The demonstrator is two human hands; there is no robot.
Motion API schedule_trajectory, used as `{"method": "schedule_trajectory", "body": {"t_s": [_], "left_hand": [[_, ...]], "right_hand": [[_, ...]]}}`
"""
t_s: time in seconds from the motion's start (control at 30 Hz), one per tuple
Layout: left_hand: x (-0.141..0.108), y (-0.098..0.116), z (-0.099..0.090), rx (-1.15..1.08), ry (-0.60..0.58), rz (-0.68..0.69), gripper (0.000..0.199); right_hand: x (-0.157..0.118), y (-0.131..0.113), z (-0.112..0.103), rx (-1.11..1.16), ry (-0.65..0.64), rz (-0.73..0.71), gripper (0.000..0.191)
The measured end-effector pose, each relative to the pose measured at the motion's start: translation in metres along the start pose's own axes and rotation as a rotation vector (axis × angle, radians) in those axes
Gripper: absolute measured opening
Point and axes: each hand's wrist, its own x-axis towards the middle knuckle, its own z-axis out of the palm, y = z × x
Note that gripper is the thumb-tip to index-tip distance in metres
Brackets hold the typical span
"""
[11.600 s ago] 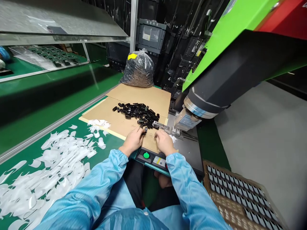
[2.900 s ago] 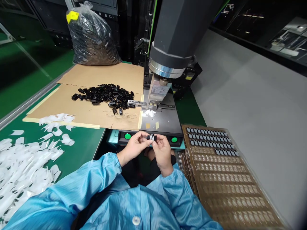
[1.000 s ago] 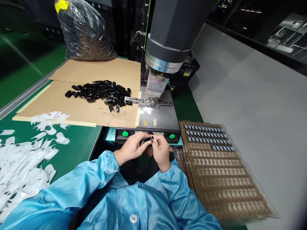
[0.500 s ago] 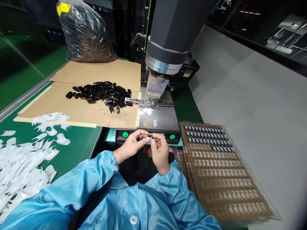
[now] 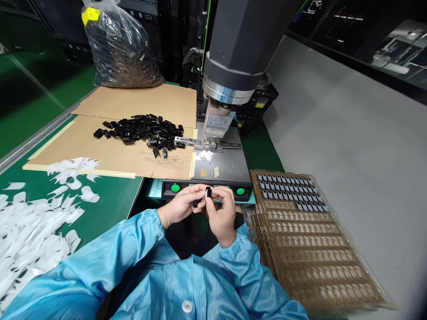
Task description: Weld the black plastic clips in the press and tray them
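Between the fingertips of both hands is a small black plastic part, with a strip of white showing along its left side. My left hand pinches it from the left. A second black plastic part shows under the curled fingers of that same hand. My right hand grips the first part from the right, thumb in front and fingers behind. Fingers cover much of both parts. The hands are just in front of the press's front panel, between its two green buttons.
Black plastic parts lie heaped on cardboard. White film pieces cover the table at left. A press head hangs over a metal base. A partly filled plastic tray stands right; a bag of parts stands behind.
The black part between my fingertips has been turned, so more of its black side shows. The second black part has come into sight under my left fingers. The view has shifted slightly.
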Motion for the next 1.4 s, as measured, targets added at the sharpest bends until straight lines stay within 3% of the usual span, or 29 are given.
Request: {"method": "schedule_trajectory", "body": {"t_s": [0.3, 0.53, 0.77, 1.17, 1.4], "left_hand": [[0.001, -0.005, -0.001, 0.136, -0.011, 0.055, 0.037], [-0.001, -0.015, -0.005, 0.842, 0.278, 0.565, 0.029], [-0.003, -0.013, -0.012, 1.109, 0.217, 0.752, 0.018], [-0.004, -0.013, -0.010, 1.103, 0.187, 0.668, 0.017], [-0.003, -0.016, -0.010, 1.032, 0.243, 0.586, 0.023]], "right_hand": [[-0.002, 0.009, 0.001, 0.070, 0.006, 0.040, 0.012], [0.002, 0.011, -0.003, 0.028, -0.025, 0.048, 0.011], [0.000, 0.013, -0.001, 0.049, -0.031, 0.080, 0.008], [0.004, 0.010, -0.002, 0.013, -0.013, 0.035, 0.012], [-0.001, 0.015, 0.000, 0.028, -0.023, 0.087, 0.009]]}}
